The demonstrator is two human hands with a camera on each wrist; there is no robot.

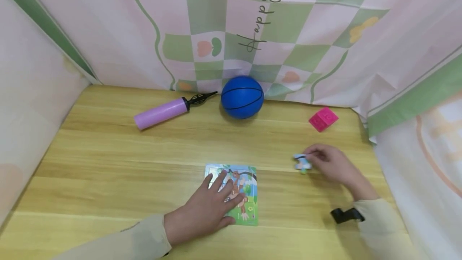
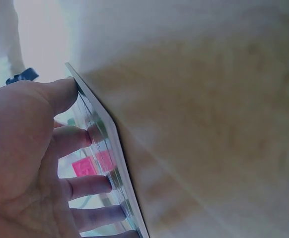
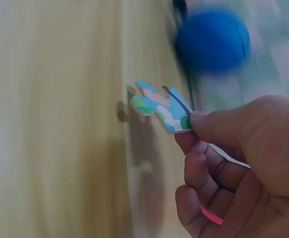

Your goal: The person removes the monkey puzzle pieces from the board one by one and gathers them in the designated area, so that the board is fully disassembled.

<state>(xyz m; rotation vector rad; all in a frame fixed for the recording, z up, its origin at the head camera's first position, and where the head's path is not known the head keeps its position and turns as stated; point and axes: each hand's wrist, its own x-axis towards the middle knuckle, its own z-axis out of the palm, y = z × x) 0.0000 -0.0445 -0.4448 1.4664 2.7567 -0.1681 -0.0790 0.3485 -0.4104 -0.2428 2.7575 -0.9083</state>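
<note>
A small picture puzzle board [image 1: 245,204] lies flat on the wooden table [image 1: 108,163] near the front middle. My left hand [image 1: 207,208] rests on it with its fingers spread and straight; in the left wrist view the fingers [image 2: 85,186] press on the board [image 2: 105,158] at its edge. Off to the right, my right hand [image 1: 330,163] pinches a single puzzle piece [image 1: 302,163] just above the table. The right wrist view shows thumb and fingers gripping the blue and green piece [image 3: 159,106] by one end.
A blue ball [image 1: 242,97] sits at the back middle against the cloth backdrop, with a purple hand pump [image 1: 162,112] to its left. A pink cube [image 1: 323,118] stands at the back right. Cloth walls close in three sides.
</note>
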